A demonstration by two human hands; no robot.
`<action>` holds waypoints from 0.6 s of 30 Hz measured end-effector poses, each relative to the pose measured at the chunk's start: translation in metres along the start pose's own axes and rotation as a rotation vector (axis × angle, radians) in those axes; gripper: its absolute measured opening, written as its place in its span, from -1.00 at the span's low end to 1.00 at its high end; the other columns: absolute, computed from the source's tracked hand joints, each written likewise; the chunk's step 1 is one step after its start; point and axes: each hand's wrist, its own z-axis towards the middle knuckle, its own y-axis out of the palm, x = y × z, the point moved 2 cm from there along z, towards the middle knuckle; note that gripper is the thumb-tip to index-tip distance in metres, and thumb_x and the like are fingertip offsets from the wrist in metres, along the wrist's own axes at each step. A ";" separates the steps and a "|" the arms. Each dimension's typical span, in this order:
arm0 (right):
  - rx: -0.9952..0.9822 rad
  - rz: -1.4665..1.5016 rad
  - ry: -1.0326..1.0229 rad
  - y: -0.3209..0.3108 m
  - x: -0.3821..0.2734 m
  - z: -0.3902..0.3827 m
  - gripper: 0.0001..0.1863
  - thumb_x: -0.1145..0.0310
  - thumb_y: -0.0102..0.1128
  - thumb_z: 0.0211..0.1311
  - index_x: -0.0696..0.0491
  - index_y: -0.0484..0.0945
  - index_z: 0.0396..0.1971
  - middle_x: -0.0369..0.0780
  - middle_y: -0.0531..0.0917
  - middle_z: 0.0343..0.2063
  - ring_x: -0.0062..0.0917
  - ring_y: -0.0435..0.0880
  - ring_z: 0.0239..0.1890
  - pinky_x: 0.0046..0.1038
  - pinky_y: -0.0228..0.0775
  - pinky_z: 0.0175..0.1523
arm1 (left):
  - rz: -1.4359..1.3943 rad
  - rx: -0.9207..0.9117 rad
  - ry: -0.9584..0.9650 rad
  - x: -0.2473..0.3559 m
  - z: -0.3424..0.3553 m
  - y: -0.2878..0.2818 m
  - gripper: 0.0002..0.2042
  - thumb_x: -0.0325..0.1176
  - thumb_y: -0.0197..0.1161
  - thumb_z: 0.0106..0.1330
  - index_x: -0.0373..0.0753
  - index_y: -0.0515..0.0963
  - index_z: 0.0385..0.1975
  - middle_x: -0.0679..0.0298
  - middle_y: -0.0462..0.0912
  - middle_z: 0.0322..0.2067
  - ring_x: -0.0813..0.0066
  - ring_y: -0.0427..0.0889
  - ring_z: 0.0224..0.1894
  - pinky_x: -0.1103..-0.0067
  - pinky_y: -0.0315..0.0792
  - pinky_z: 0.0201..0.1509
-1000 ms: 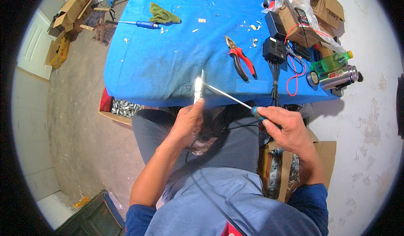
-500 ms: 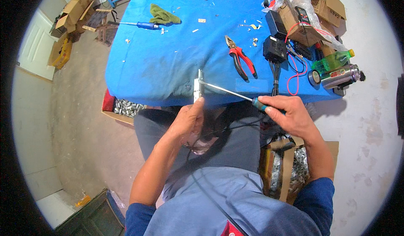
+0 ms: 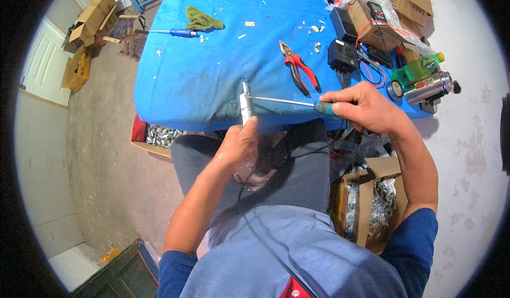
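My left hand (image 3: 241,143) is closed on the lower end of a slim, silvery-white metal piece (image 3: 245,105) at the table's near edge. Its narrower tip points away from me over the blue cloth. My right hand (image 3: 357,106) grips the teal and dark handle of a screwdriver (image 3: 284,102). The screwdriver's long shaft runs left, almost level, and its tip meets the side of the metal piece. Exactly what the tip touches there is too small to tell. Red and black pliers (image 3: 300,69) lie on the cloth beyond the screwdriver.
The blue-covered table (image 3: 180,80) carries a blue screwdriver (image 3: 183,32), a green rag (image 3: 203,18) and small scraps. At right are black boxes (image 3: 342,55) with cables, a green bottle (image 3: 417,69) and a steel flask (image 3: 427,88). Cartons of metal parts (image 3: 164,136) stand below.
My right hand has risen slightly and turned, so the screwdriver's shaft lies flatter. Its tip is still at the metal piece, which remains in my left hand. The view has shifted slightly.
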 end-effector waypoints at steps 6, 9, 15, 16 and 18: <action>0.069 -0.311 -0.433 0.054 0.006 0.006 -0.71 0.33 0.09 0.20 0.07 0.61 -0.11 -0.06 0.62 -0.51 -0.51 0.61 -0.50 -0.41 0.44 -0.32 | 0.176 -0.074 0.183 -0.031 0.011 -0.004 -0.60 0.05 0.09 0.36 -0.12 0.37 -0.58 0.50 0.19 -0.72 0.71 0.08 -0.69 0.61 -0.01 -0.62; 0.135 -0.267 -0.393 0.054 -0.016 -0.001 -0.73 0.40 0.11 0.20 0.12 0.61 -0.12 -0.13 0.66 -0.44 -0.57 0.64 -0.37 -0.47 0.46 -0.21 | 0.109 -0.088 0.127 -0.034 0.006 -0.012 -0.65 -0.01 0.14 0.35 -0.15 0.42 -0.52 0.52 0.22 -0.70 0.74 0.10 -0.68 0.63 -0.01 -0.61; 0.254 0.082 -0.072 0.031 0.001 -0.030 -0.73 0.41 0.12 0.23 0.16 0.60 -0.10 -0.24 0.69 -0.37 -0.67 0.58 -0.33 -0.52 0.44 -0.20 | 0.079 -0.058 0.033 0.004 -0.003 -0.024 -0.62 0.01 0.14 0.35 -0.04 0.27 -0.61 0.57 0.12 -0.73 0.76 0.03 -0.71 0.65 -0.11 -0.66; 0.249 0.037 -0.094 0.032 0.009 -0.032 -0.73 0.41 0.13 0.22 0.15 0.60 -0.10 -0.22 0.70 -0.35 -0.65 0.60 -0.31 -0.51 0.44 -0.18 | 0.074 -0.066 0.022 0.002 0.000 -0.025 -0.62 0.01 0.13 0.35 -0.04 0.26 -0.62 0.57 0.12 -0.73 0.75 0.03 -0.71 0.65 -0.11 -0.66; 0.270 -0.030 -0.162 0.036 0.016 -0.033 -0.73 0.42 0.16 0.20 0.14 0.61 -0.11 -0.19 0.70 -0.34 -0.60 0.63 -0.30 -0.50 0.44 -0.16 | 0.066 -0.066 0.007 0.002 0.005 -0.024 -0.60 0.03 0.12 0.35 -0.03 0.25 -0.63 0.56 0.12 -0.73 0.74 0.03 -0.72 0.64 -0.11 -0.66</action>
